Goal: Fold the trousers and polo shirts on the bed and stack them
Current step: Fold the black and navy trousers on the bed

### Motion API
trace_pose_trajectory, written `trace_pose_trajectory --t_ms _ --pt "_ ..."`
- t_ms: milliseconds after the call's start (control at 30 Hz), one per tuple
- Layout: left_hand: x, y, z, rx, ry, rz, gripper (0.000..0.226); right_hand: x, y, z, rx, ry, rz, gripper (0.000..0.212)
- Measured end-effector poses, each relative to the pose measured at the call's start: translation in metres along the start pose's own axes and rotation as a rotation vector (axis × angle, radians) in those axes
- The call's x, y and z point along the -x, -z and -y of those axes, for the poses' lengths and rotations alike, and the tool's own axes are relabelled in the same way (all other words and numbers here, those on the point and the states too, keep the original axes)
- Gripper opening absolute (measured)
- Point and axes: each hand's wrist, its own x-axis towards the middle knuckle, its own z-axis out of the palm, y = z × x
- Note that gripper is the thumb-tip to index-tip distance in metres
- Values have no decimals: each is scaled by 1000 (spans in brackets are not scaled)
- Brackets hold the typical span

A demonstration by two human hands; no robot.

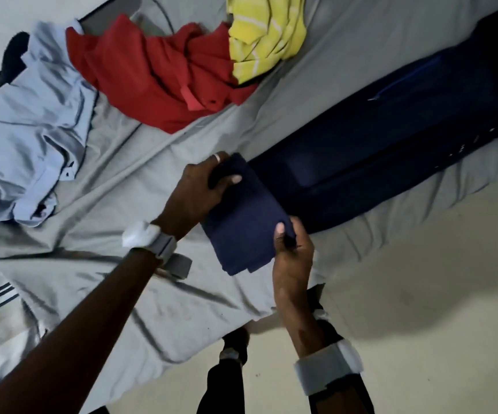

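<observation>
The bed (128, 186) carries dark trousers (391, 121) along its near edge. A blue shirt (32, 130), red shirt (152, 79) and yellow shirt (265, 34) lie bunched beyond. The trousers' first fold looks to be in hand, and the lifted leg end next needs carrying toward the waist. The left grip (203, 186) pinches its far corner, thumb on top. The right grip (292, 255) pinches the near corner.
</observation>
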Motion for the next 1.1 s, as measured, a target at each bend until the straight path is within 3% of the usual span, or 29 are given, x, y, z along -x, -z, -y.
trace_pose_trajectory --t_ms 167,467,633,733,833,967,1100 --pt "-77 -54 -44 20 -39 -4 37 -79 47 -2 139 55 -180 23" --pt "-156 -120 -103 136 -68 42 32 -182 111 1 148 19 -343 24" --pt "-162 -128 -89 -1 -11 271 59 -170 112 0 127 -6 -412 33" --pt "-146 -109 -66 -32 17 287 68 -144 108 0 192 97 -450 30" --pt "-123 -81 -41 -97 72 305 68 -104 96 -16 146 15 -348 4" --pt "-90 -52 -7 -97 174 374 67 -44 61 -39 -60 -319 -74 9" --pt "-74 -36 17 -120 137 288 64 -19 26 -51 -273 -527 58 29"
